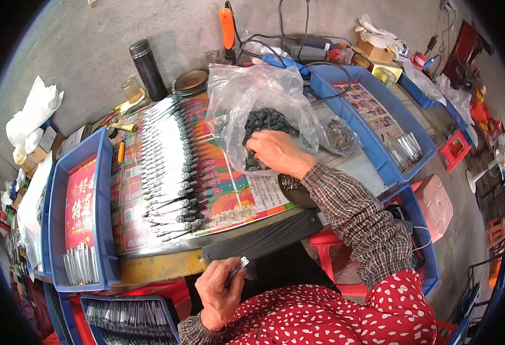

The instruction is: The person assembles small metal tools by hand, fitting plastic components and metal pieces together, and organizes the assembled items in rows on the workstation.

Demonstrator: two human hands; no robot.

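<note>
My left hand point(221, 287) is closed in front of the table edge. A small silvery metal piece point(242, 263) with a rounded, holed end sticks out between its thumb and fingers. Over the table, my right hand point(278, 150) reaches into a clear plastic bag point(235, 86) with its fingers bent down among small black parts point(267, 119). What its fingertips grip is hidden. To the left lies a long row of slim silvery pieces with black ends point(169, 167). Beside my right wrist, a dark round dish point(304, 196) holds tiny metal parts.
Blue trays point(110, 230) with metal strips stand at both table ends. A smaller clear bag point(340, 135) of metal bits lies right of the black parts. A black flask point(148, 69) and orange-handled tool point(227, 29) stand at the back. A red stool point(327, 238) sits below the table.
</note>
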